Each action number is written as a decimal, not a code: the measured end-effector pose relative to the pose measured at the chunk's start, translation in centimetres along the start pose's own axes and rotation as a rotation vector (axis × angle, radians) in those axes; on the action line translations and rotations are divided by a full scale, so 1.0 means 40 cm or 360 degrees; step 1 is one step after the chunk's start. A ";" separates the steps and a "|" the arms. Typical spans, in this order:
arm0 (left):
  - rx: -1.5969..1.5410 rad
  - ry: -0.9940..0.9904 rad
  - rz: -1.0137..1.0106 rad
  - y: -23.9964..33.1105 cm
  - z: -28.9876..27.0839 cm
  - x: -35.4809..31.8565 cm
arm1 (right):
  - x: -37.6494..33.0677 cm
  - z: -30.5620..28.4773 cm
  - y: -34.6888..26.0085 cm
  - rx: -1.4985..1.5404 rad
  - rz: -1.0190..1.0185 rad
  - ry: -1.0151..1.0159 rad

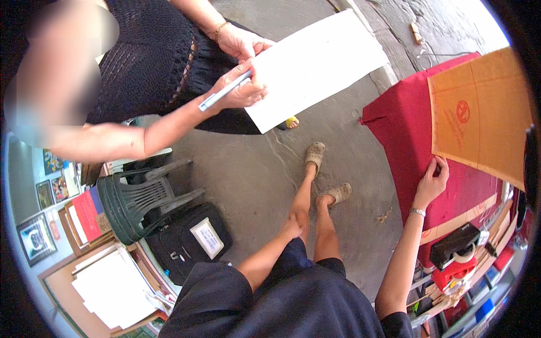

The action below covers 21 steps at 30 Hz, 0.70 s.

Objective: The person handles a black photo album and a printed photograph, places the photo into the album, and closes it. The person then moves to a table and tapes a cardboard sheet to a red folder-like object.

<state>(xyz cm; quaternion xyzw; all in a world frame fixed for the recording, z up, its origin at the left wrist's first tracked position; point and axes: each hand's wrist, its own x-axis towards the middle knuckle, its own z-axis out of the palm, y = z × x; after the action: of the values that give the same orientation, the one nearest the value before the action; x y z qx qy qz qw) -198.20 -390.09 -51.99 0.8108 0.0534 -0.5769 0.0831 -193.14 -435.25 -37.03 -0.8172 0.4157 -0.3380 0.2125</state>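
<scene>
My right hand (434, 177), with a metal watch band at the wrist, is at the near corner of a large orange-brown sheet (479, 107) with a red printed mark. Its fingers look closed on that edge. Beneath the sheet is a table covered in dark red cloth (397, 135). My left hand (297, 223) rests on my knee, holding nothing, its fingers lying over the leg. Across from me, another person grips a light blue pen-like tool (225, 90) in one hand and steadies a big white sheet (321, 62) with the other.
Stacked dark green plastic chairs (141, 197) and a black case (186, 242) stand at left, near framed pictures (36, 236) and white boards (112, 287). A black box (456, 245) and a red tape dispenser (453, 274) sit at right. My feet wear beige clogs (338, 194).
</scene>
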 end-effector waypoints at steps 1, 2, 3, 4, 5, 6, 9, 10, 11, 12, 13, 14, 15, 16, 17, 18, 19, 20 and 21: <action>-0.0045 -0.0021 -0.0118 -0.021 0.019 -0.020 | 0.001 0.000 0.006 -0.0023 -0.0004 0.0005; -0.0089 -0.0041 -0.0235 -0.035 0.036 -0.032 | 0.000 -0.003 0.012 -0.0047 -0.0008 0.0012; -0.0059 -0.0041 -0.0176 -0.037 0.045 -0.025 | 0.000 -0.007 0.019 -0.0071 -0.0013 0.0019; -0.0039 -0.0029 -0.0150 -0.072 0.068 0.006 | -0.001 0.002 0.010 -0.0081 -0.0014 0.0005; -0.0022 -0.0024 -0.0109 -0.083 0.080 0.020 | -0.003 0.006 0.002 -0.0065 -0.0012 0.0004; -0.0020 -0.0002 -0.0103 -0.098 0.095 0.026 | -0.006 0.010 -0.007 -0.0048 -0.0011 0.0002; 0.0004 0.0007 -0.0120 -0.089 0.083 0.024 | -0.006 0.016 -0.005 0.0002 0.0021 -0.0002; 0.0026 -0.0033 -0.0161 -0.062 0.060 0.010 | -0.008 0.009 -0.016 0.0021 0.0075 -0.0014; 0.0056 -0.0068 -0.0199 -0.039 0.037 -0.003 | -0.008 0.001 -0.022 0.0042 0.0132 -0.0017; 0.0108 -0.0067 -0.0203 -0.023 0.020 -0.015 | -0.008 -0.006 -0.017 0.0019 0.0082 0.0001; 0.0146 -0.0063 -0.0225 -0.023 0.014 -0.021 | -0.008 -0.002 -0.021 0.0015 0.0071 0.0006; 0.0185 -0.0059 -0.0246 -0.023 0.008 -0.025 | -0.010 0.001 -0.026 0.0009 0.0059 0.0012; 0.0223 -0.0042 -0.0229 -0.022 0.002 -0.029 | -0.011 0.002 -0.032 0.0003 0.0048 0.0019; 0.0258 -0.0024 -0.0216 -0.030 0.003 -0.030 | -0.012 0.003 -0.038 0.0008 0.0082 0.0000; 0.0293 -0.0006 -0.0203 -0.036 0.003 -0.029 | -0.011 0.003 -0.040 0.0008 0.0069 -0.0005; 0.0325 -0.0009 -0.0209 -0.041 0.003 -0.026 | -0.010 0.003 -0.040 0.0008 0.0057 -0.0009; 0.0354 -0.0017 -0.0212 -0.036 -0.001 -0.030 | -0.010 0.003 -0.039 0.0002 0.0041 -0.0015; 0.0384 -0.0026 -0.0215 -0.031 -0.006 -0.033 | -0.012 0.003 -0.040 0.0000 0.0038 -0.0007; 0.0405 -0.0033 -0.0214 -0.027 -0.011 -0.037 | -0.014 0.003 -0.041 -0.0002 0.0034 0.0001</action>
<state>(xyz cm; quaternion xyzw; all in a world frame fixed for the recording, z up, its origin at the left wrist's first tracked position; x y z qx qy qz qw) -198.50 -388.94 -50.52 0.8033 0.0331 -0.5917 -0.0586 -192.41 -433.86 -36.27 -0.8128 0.4246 -0.3357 0.2154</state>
